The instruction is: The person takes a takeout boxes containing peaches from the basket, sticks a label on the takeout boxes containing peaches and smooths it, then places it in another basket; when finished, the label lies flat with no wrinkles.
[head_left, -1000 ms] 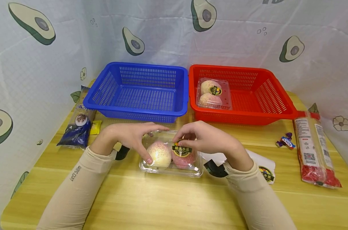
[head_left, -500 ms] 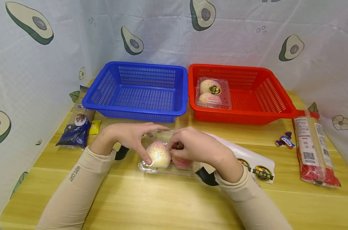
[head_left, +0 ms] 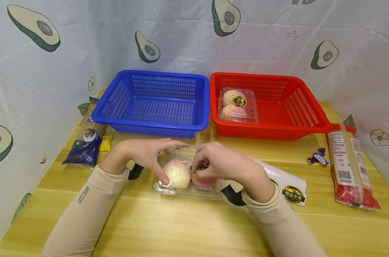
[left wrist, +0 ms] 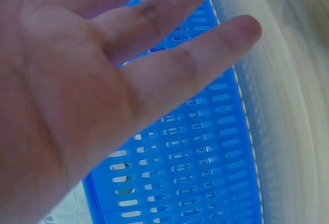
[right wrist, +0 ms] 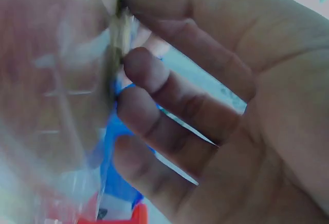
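Observation:
A clear plastic clamshell fruit box [head_left: 173, 192] lies on the table with two peach-like fruits inside, one pale [head_left: 178, 175], one pinker [head_left: 205, 182]. My left hand [head_left: 146, 153] holds the box across its left end, thumb on the near side and fingers at the far side. Over the pinker fruit, my right hand [head_left: 224, 160] has bent fingers and thumb at a black-and-gold sticker [head_left: 202, 166] on the lid, partly covered by them. In the right wrist view its fingertips [right wrist: 146, 70] meet the lid; whether they pinch or press the sticker, I cannot tell.
Behind the box stand a blue basket [head_left: 150, 128] and a red basket [head_left: 278, 132]; another fruit box [head_left: 237, 105] sits in the red one. A sticker sheet [head_left: 294, 184] lies right. Bagged food [head_left: 86, 141], a yellow packet [head_left: 106, 143], small candies [head_left: 319, 157] and a red-ended bag [head_left: 353, 167] flank them.
My right hand has shifted slightly left over the sticker, its thumb and fingers coming closer at the sticker's left end, then parting slightly. The left hand and box have stayed put.

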The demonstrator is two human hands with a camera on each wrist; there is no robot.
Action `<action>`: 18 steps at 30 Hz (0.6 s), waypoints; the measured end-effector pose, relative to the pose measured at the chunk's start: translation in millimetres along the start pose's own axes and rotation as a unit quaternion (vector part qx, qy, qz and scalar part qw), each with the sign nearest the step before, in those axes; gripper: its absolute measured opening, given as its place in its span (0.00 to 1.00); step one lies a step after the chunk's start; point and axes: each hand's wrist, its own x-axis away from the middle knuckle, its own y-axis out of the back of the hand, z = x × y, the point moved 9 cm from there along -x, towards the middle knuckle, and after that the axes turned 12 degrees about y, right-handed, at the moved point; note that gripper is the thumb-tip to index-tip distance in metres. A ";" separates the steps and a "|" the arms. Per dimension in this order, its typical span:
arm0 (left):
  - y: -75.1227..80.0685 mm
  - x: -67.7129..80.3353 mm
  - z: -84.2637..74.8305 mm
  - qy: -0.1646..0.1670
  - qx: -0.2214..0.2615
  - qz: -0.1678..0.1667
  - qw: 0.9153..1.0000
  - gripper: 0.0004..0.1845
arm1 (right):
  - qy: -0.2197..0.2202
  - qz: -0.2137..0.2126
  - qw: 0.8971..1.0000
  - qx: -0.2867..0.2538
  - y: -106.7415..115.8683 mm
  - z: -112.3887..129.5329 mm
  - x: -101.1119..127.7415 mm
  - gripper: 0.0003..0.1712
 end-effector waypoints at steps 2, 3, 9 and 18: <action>-0.4 0.1 0.9 0.004 0.003 0.001 1.000 0.60 | 0.009 0.005 1.000 -0.008 -3.5 1.5 -1.8 0.09; -0.3 0.1 1.1 0.006 0.004 0.001 1.000 0.60 | 0.005 0.008 1.000 -0.015 -4.3 0.4 -1.3 0.10; -0.3 0.5 1.3 0.007 0.000 0.002 1.000 0.60 | -0.023 0.024 0.999 -0.025 -3.7 -7.4 7.0 0.18; 1.2 0.9 -0.2 0.000 -0.003 -0.003 1.000 0.59 | -0.023 0.038 0.998 -0.038 3.1 -14.9 15.1 0.20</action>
